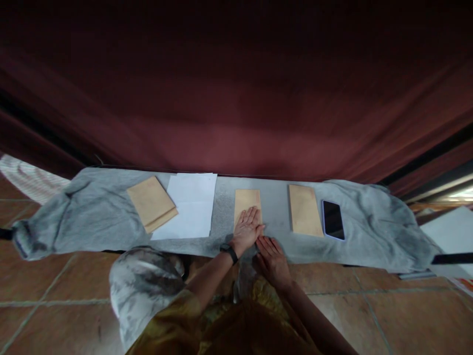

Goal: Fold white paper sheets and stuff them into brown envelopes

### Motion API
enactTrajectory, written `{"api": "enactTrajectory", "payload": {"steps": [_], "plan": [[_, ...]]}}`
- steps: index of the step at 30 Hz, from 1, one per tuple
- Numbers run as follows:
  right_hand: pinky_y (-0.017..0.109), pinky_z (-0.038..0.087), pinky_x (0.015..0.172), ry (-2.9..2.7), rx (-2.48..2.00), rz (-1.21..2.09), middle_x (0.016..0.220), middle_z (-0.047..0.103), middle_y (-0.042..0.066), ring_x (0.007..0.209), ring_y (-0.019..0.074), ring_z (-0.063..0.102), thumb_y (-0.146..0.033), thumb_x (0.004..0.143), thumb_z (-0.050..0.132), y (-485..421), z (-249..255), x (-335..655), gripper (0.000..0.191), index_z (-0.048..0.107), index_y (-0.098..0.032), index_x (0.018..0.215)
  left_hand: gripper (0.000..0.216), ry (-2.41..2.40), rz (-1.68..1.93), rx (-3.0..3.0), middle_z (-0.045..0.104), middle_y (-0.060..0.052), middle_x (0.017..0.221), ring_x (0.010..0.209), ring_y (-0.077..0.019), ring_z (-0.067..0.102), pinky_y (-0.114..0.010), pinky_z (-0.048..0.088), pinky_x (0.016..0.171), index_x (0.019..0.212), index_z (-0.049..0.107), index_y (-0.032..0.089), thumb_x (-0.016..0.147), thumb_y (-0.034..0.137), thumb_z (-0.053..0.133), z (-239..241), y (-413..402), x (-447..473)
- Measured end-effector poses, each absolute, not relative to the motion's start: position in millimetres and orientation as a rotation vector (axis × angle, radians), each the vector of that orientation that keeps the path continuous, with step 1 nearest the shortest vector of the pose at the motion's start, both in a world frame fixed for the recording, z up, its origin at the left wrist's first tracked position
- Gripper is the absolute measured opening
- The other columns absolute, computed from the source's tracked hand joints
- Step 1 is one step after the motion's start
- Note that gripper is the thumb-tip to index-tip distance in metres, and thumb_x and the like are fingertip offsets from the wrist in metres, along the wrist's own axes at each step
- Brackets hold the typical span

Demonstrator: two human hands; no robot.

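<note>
My left hand (248, 230), with a dark watch on its wrist, lies flat with fingers stretched out on the near end of a small brown envelope (247, 199) in the middle of the grey cloth (92, 217). My right hand (271, 255) rests open just below and to the right of it, fingers flat at the cloth's near edge, holding nothing. A larger brown envelope (305, 210) lies to the right of the hands.
A dark phone (333, 220) lies beside the larger envelope. To the left are white paper sheets (192, 202) and a stack of brown envelopes (152, 202). A dark red curtain hangs behind. Tiled floor is in front, and a grey mottled bundle (142, 283) sits near my left arm.
</note>
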State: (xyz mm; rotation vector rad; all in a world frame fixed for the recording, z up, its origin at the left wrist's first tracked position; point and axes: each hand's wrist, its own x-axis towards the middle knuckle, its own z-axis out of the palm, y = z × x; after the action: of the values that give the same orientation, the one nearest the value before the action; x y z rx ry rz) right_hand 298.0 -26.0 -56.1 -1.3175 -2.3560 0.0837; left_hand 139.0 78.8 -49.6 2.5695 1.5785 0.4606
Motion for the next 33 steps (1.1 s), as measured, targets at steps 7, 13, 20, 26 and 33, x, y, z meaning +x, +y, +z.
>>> {"api": "enactTrajectory", "payload": {"steps": [7,13,20,26,33], "plan": [[0.049,0.035,0.120,-2.373,-1.318,0.111,0.153,0.049,0.011,0.141,0.0246,0.045,-0.023,0.099,0.045,-26,-52,297,0.056,0.038,-0.016,0.154,0.068,1.681,0.351,2.490,0.028,-0.014,0.164,0.154,-0.0263,0.019,-0.049,0.015,0.127,0.157,0.028,0.010,0.102,0.050,0.032,-50,113,139],[0.048,0.034,0.121,-2.355,-1.358,0.108,0.153,0.049,0.010,0.141,0.0241,0.045,-0.022,0.099,0.045,-27,-54,295,0.056,0.038,-0.018,0.154,0.071,1.809,0.510,2.426,0.030,-0.015,0.163,0.153,-0.0289,0.022,-0.052,0.019,0.125,0.160,0.019,0.013,0.101,0.052,0.031,-58,121,131],[0.050,0.030,0.122,-2.342,-1.375,0.070,0.155,0.046,0.011,0.144,0.0246,0.041,-0.025,0.100,0.043,-28,-58,294,0.054,0.040,-0.017,0.153,0.070,1.905,0.518,2.401,0.031,-0.017,0.162,0.152,-0.0294,0.024,-0.052,0.022,0.124,0.159,0.022,0.010,0.102,0.051,0.028,-58,99,115],[0.050,0.028,0.122,-2.333,-1.436,0.063,0.155,0.046,0.011,0.144,0.0249,0.042,-0.027,0.102,0.042,-29,-61,290,0.051,0.042,-0.017,0.152,0.063,1.797,0.496,2.485,0.031,-0.013,0.162,0.152,-0.0279,0.026,-0.054,0.021,0.124,0.159,0.026,0.018,0.103,0.047,0.034,-52,63,97],[0.051,0.025,0.122,-2.341,-1.431,0.066,0.155,0.045,0.012,0.145,0.0254,0.040,-0.028,0.103,0.038,-31,-61,290,0.051,0.040,-0.016,0.153,0.053,1.539,0.415,2.643,0.032,-0.006,0.163,0.153,-0.0245,0.024,-0.052,0.015,0.126,0.155,0.036,0.026,0.104,0.042,0.037,-41,34,85]]}}
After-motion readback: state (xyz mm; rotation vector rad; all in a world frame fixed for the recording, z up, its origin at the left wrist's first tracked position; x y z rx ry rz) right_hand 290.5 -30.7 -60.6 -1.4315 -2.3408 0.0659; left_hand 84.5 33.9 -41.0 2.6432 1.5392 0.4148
